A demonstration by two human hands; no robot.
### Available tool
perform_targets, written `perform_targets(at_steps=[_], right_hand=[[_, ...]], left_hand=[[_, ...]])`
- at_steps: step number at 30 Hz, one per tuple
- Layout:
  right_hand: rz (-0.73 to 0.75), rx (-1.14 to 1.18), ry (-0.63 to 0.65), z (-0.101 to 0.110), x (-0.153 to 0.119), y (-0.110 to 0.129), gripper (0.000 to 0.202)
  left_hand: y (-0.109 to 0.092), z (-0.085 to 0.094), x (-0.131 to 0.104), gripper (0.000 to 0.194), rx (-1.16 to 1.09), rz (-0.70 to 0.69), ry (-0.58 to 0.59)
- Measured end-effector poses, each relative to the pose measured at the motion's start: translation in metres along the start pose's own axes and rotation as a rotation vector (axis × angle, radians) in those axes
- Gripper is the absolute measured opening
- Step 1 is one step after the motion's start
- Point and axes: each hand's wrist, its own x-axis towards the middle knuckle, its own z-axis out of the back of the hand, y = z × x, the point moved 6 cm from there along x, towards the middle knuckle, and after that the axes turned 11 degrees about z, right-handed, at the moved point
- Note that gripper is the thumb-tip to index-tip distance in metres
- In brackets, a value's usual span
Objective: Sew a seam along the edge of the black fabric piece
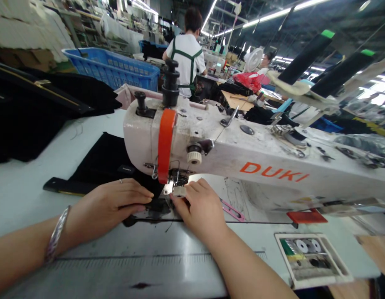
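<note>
A white sewing machine with an orange thread-lever guard stands before me. Flat on the bed, left of the needle, lies a black fabric piece with a small label and a zipper strip along its near edge. My left hand grips this fabric's edge, thumb and fingers pressed together just left of the presser foot. Close against the needle area is my right hand, its fingers curled and thumb tip at the foot. What lies between those fingers is hidden.
Pink thread snips lie under the machine arm. A parts tray with bobbins sits at the right. More black pieces are piled at left, a blue basket behind. A co-worker stands beyond, back turned.
</note>
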Motion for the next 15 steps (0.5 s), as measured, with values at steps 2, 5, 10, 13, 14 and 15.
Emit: perform_targets(at_steps=[2,5,10,13,14,15], right_hand=[[-0.038,-0.032,0.049,-0.004,-0.001,-0.001,0.041],[0.037,0.064,-0.01,-0.004,-0.003,0.008,0.033],[0.28,0.316,-0.073,-0.011,-0.008,0.026,0.003],[0.291,0.335,-0.137,-0.013,-0.01,0.024,0.007],[0.29,0.327,-0.149,-0.013,-0.01,0.023,0.01],[0.288,0.312,-0.153,-0.014,-0.01,0.022,0.013]], left_hand=[[0.002,-0.003,0.0,0.018,-0.059,0.061,0.015],[-0.007,-0.009,-0.003,0.019,-0.034,0.09,-0.004],[-0.027,-0.015,-0.004,0.022,0.052,0.078,-0.077],[-0.029,-0.015,0.001,0.024,0.061,0.056,-0.092],[-0.027,-0.016,0.003,0.025,0.064,0.063,-0.083],[-0.024,-0.016,0.005,0.026,0.068,0.073,-0.069]])
